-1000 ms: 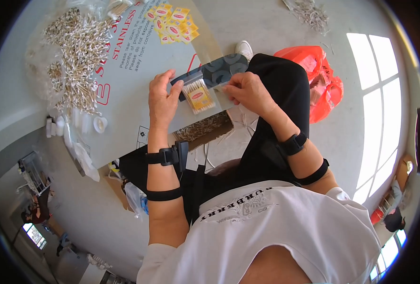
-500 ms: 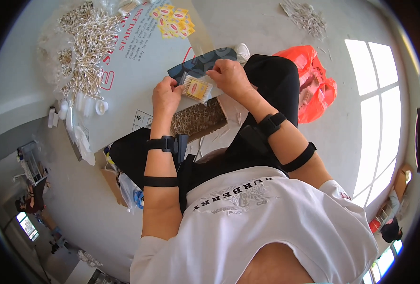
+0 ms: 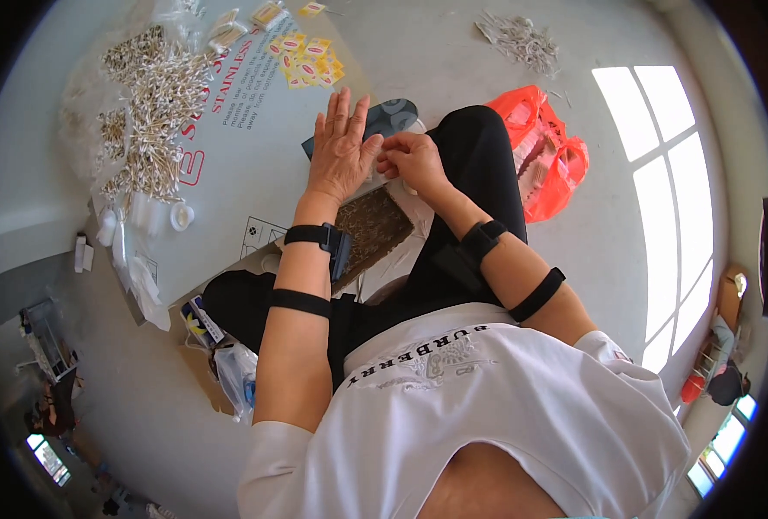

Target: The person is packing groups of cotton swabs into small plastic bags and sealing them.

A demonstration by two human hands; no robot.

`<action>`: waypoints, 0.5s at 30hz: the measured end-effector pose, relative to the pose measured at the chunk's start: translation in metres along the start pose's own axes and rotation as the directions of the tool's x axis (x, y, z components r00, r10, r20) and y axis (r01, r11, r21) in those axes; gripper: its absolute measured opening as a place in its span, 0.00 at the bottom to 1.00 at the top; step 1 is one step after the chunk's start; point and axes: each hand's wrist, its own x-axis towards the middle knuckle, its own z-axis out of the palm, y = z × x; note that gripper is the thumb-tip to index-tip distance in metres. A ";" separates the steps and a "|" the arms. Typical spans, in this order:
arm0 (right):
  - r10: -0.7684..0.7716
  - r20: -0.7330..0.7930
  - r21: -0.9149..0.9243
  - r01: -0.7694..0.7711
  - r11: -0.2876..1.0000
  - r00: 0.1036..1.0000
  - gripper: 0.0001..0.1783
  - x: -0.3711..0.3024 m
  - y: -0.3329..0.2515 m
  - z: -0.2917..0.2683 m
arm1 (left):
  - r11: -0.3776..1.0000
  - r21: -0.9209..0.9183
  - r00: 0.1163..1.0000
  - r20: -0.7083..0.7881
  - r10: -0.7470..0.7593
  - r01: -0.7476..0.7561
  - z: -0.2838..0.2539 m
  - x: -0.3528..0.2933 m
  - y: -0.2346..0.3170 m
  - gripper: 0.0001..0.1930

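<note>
My left hand (image 3: 342, 151) is open, its fingers stretched out and spread over the far end of a dark blue patterned pad (image 3: 394, 112). Just right of it, my right hand (image 3: 414, 160) is closed in a pinch, thumb against fingertips; what it holds is hidden. Below the hands lies a cardboard box (image 3: 390, 233) with many loose cotton swabs inside. Beyond my left hand, small yellow cards (image 3: 310, 67) are scattered on the table sheet. A big heap of cotton swabs (image 3: 146, 117) in clear plastic fills the left side of the table.
Filled packets (image 3: 269, 15) lie at the table's far edge. A red plastic bag (image 3: 547, 160) with pink-and-white contents stands right of my knee. Loose white sticks (image 3: 522, 43) are strewn on the floor beyond. White round containers (image 3: 181, 216) sit at the table's near left.
The clear packet of cotton swabs with a yellow card, earlier between both hands, is now out of sight. My left hand has opened and moved right and up, closer to my right hand.
</note>
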 end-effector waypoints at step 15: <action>0.210 -0.261 0.403 -0.091 0.911 0.942 0.06 -0.028 -0.003 -0.024 | 0.972 0.231 0.981 0.194 0.001 -0.047 0.021 0.003 0.019 0.37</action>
